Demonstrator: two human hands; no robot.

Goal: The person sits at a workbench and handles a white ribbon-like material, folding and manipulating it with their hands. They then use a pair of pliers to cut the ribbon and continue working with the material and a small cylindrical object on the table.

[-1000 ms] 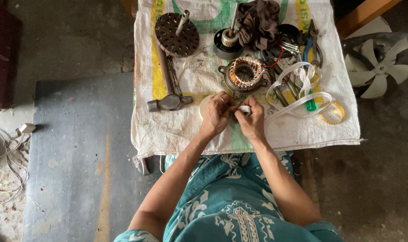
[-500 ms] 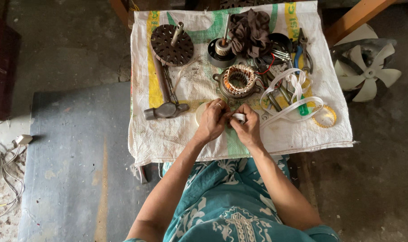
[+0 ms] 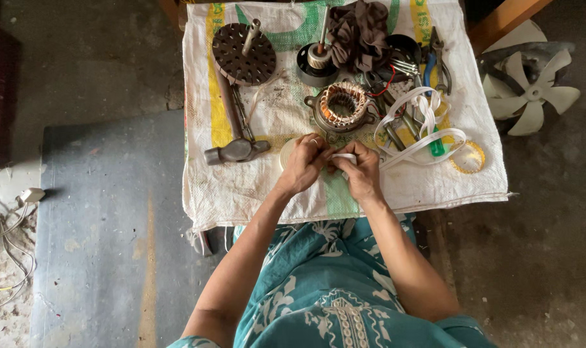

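Note:
My left hand [image 3: 304,163] and my right hand [image 3: 359,169] meet over the front middle of a small table covered with a white woven sack [image 3: 241,187]. Both pinch a white tape strip [image 3: 343,156] between the fingertips. That strip runs right into a loose tangle of white tape [image 3: 422,125]. A pale round roll [image 3: 285,152] peeks out under my left hand. Just beyond the hands lies a motor stator with copper windings [image 3: 342,106].
A hammer [image 3: 233,132] lies left of the hands, below a perforated round metal plate [image 3: 243,53]. A rotor with shaft [image 3: 318,57], a dark cloth [image 3: 358,32], pliers [image 3: 437,59], a yellow ring [image 3: 468,156] sit farther back and right. A white fan blade [image 3: 531,90] lies on the floor right.
The view has drifted slightly, so the table sits lower in the frame. Both hands stay together on the tape, with only small finger movement.

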